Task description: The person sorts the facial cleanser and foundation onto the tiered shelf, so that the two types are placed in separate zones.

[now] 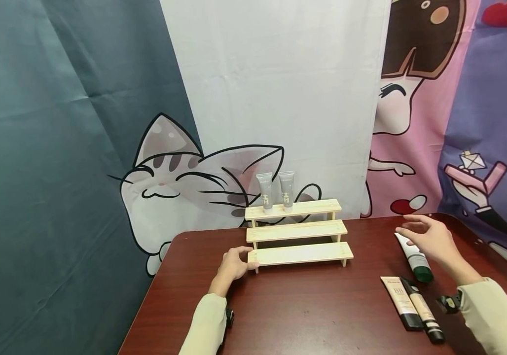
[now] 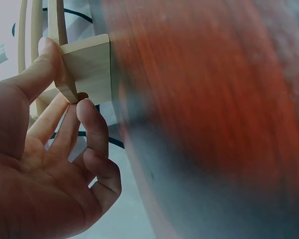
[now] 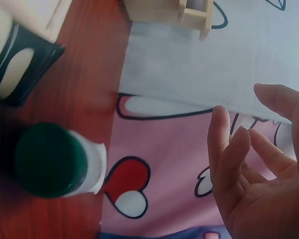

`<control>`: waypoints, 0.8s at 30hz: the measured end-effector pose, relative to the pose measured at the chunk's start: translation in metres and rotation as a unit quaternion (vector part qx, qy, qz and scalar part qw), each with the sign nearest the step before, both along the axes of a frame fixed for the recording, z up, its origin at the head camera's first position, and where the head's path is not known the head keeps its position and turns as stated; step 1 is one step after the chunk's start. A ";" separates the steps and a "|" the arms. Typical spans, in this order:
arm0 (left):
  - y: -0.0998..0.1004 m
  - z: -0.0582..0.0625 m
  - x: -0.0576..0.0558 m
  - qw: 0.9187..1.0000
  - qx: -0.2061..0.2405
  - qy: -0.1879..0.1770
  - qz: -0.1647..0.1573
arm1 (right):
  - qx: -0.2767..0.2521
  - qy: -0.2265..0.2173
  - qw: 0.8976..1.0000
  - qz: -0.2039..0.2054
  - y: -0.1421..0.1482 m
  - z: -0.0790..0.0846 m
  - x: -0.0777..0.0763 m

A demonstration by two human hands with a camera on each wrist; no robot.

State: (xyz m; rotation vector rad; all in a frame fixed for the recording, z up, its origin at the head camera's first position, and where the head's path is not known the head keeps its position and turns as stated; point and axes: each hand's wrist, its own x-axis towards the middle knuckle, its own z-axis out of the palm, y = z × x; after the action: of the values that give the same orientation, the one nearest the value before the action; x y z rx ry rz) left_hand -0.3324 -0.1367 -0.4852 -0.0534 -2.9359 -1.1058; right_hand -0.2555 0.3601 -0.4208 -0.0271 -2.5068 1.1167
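Observation:
My left hand [image 1: 232, 265] pinches the left end of the bottom step of a three-tier wooden stand [image 1: 300, 254], thumb on top and fingers beneath, as the left wrist view shows. Two grey tubes [image 1: 265, 192] stand cap-down side by side on the top step. Over at the right, my right hand [image 1: 431, 240] hovers above a white tube with a green cap [image 1: 415, 259], its fingers loosely bent and holding nothing. In the right wrist view the green cap [image 3: 50, 160] lies apart from the fingers.
Closer to me on the right lie a beige BB cream tube [image 1: 401, 301] with a black cap and a slim beige-and-black tube [image 1: 424, 313], side by side. The brown table [image 1: 298, 305] meets a printed cloth backdrop [image 1: 289, 98] behind the stand.

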 end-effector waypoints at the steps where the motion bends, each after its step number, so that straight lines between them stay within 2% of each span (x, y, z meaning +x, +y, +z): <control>1: 0.000 0.000 0.000 1.000 0.000 0.000 0.000 | -0.001 -0.001 1.000 -0.002 0.002 -0.001 0.000; 5: 0.000 0.001 0.000 1.000 0.001 -0.004 0.000 | 0.009 -0.006 1.000 -0.012 0.009 -0.006 0.001; 12: -0.001 0.000 0.000 1.000 -0.001 -0.008 -0.003 | 0.018 -0.044 0.998 -0.028 0.021 -0.018 0.003; 24: 0.000 0.002 0.001 1.000 -0.003 -0.013 0.003 | 0.055 -0.082 0.994 -0.050 0.040 -0.039 0.001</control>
State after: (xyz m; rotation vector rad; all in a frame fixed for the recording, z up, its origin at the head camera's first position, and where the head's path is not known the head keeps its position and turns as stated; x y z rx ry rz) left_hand -0.3317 -0.1367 -0.4835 -0.0305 -2.9607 -1.1049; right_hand -0.2544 0.4005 -0.4598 -0.2191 -2.6759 0.9710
